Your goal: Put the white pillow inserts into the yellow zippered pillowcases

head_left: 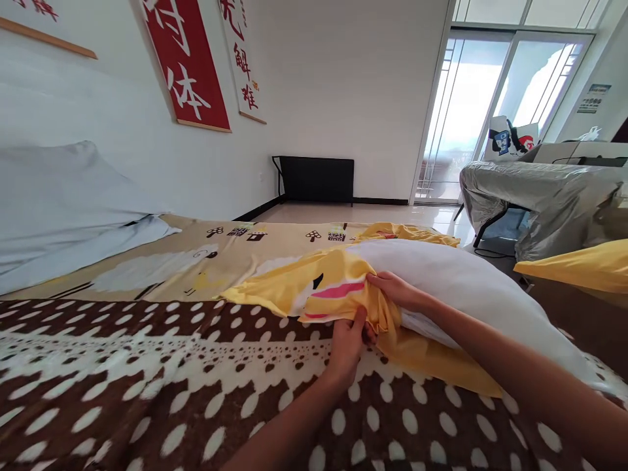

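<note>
A yellow pillowcase [338,268] printed with a pink and black pattern lies partly bunched in front of me. My left hand [349,340] pinches its near edge, thumb on top and fingers curled beneath. Slightly farther away, my right hand [392,288] grips the gathered fabric at the case's open side. A plump white pillow [456,275] rests to the right, with one end reaching the case; how far it goes inside is hidden by the cloth. Part of the yellow fabric spreads under the pillow's near side.
Underneath is a brown blanket with white dots [196,405], beside a beige printed sheet [275,242]. More yellow cloth [407,232] lies behind the pillow, and another yellow piece [579,267] is at right. A plastic-covered table [534,176] and a black folded frame [318,180] stand beyond.
</note>
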